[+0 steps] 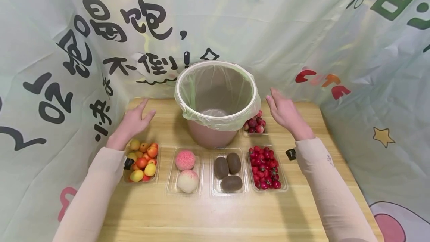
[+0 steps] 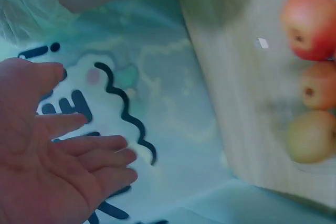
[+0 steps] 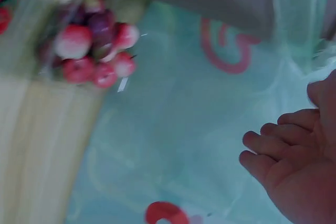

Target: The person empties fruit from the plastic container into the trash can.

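A tall trash bin (image 1: 211,133) with a white rim and a pale green bag (image 1: 218,121) folded over it stands at the back of the table. To its left, my left hand (image 1: 135,119) hovers with fingers extended and holds nothing; its palm faces the bin. My right hand (image 1: 285,109) is raised on the other side, fingers reaching toward the bin, also holding nothing. Below the left wrist sits a clear tray of small red and yellow fruit (image 1: 142,161). Dark red and pink round fruit (image 1: 255,124) lies in a tray beside the bin, near the right hand.
Along the middle of the wooden table (image 1: 215,219) stand clear trays with two peaches (image 1: 186,171), three brown kiwis (image 1: 230,173) and many strawberries (image 1: 264,168). Printed cloth walls (image 1: 268,29) close in the back and both sides.
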### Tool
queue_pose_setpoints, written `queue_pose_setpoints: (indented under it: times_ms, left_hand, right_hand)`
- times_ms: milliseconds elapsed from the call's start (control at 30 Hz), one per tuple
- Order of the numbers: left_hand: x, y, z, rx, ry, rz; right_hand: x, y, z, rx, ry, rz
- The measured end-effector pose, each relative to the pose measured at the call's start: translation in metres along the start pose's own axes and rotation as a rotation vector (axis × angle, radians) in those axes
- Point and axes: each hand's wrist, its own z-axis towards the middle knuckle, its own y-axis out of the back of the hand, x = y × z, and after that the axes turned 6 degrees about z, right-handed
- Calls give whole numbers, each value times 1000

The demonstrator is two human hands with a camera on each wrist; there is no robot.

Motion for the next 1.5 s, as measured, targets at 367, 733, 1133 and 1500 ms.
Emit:
queue_pose_setpoints:
  times_ms: [367, 733, 1133, 1500]
  left_hand:
    - [50, -28, -66, -48, 168, -29]
    - [82, -54, -101, -5, 243, 6]
    - [99, -62, -111, 73, 195, -20]
    - [97, -70, -109, -17, 129, -5]
  right_hand:
    - [43, 4, 32, 29, 47, 88]
    - [47, -9, 39, 117, 59, 55]
    - [50, -10, 40, 136, 66, 10]
    - [54, -10, 38, 142, 64, -2]
